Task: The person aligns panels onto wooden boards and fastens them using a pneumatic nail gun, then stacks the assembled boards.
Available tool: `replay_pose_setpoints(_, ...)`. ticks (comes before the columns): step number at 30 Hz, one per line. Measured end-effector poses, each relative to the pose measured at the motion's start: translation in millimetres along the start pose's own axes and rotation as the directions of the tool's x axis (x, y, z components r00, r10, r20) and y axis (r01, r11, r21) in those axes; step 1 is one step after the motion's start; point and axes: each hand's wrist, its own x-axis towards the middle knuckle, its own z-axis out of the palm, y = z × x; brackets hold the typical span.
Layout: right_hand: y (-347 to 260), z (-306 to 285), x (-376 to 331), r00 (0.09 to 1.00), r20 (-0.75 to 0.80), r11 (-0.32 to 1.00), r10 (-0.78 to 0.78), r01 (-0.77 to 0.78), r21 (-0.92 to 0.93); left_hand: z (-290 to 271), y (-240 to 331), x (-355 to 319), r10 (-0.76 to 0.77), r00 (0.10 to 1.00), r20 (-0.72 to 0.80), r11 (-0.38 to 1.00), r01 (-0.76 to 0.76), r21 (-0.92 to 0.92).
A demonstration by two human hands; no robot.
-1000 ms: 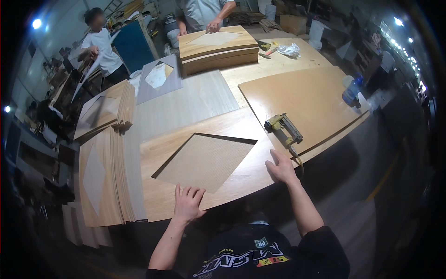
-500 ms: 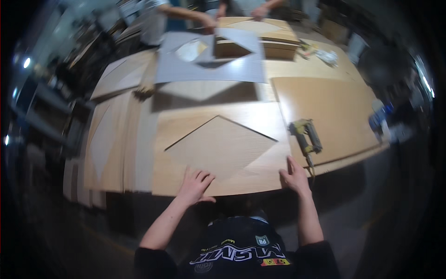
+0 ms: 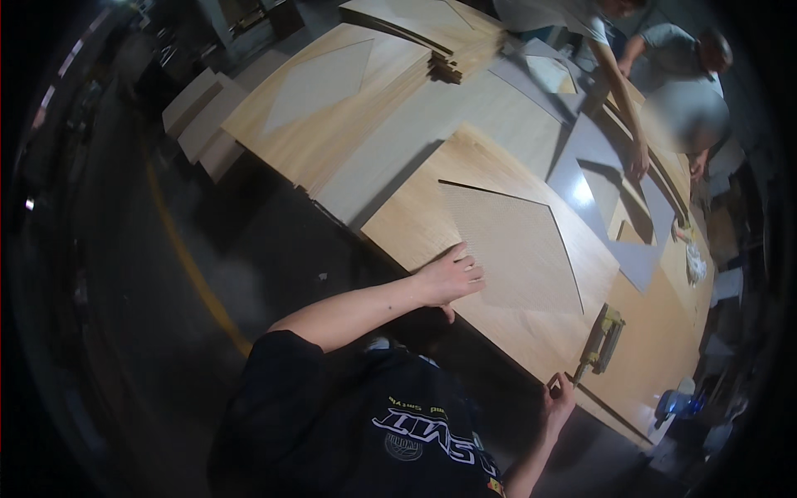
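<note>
In front of me lies a light wooden panel (image 3: 490, 158) with a pale diamond-shaped inset (image 3: 515, 249). Dark gaps line two of the inset's far sides. My left hand (image 3: 451, 278) grips the panel's near edge, fingers bent over the top by the inset and thumb below. At the near right corner, my right hand (image 3: 560, 397) is closed with thumb and forefinger together on the panel's edge. A yellow and black staple gun (image 3: 603, 340) rests just beyond that hand.
Left lies another panel with a diamond inset (image 3: 320, 83); small wood strips (image 3: 444, 68) sit farther back. Across the table, a co-worker's hand (image 3: 638, 159) reaches over a grey sheet (image 3: 643, 267) with a diamond opening. A blue object (image 3: 674, 404) stands right.
My view has swung left and tilted, so the table appears turned. My right hand's fingers, apart before, have closed at the panel's corner. The left hand keeps to the near edge.
</note>
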Motion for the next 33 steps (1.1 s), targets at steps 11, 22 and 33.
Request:
replay_pose_setpoints(11,16,8,-1,0.998,-0.044,0.997,-0.038,0.041,0.071,12,-3,-28,-0.008,0.994,-0.109,1.000,0.005,-0.030)
replay_pose_setpoints(22,-11,5,-4,0.994,-0.069,0.995,0.085,-0.088,-0.042,-5,-95,-165,-0.691,0.686,-0.229,0.700,0.555,-0.450)
replay_pose_setpoints(33,-45,-7,2,0.983,-0.080,0.986,0.164,-0.166,-0.020,8,-81,-162,-0.712,0.653,-0.260,0.696,0.604,-0.389)
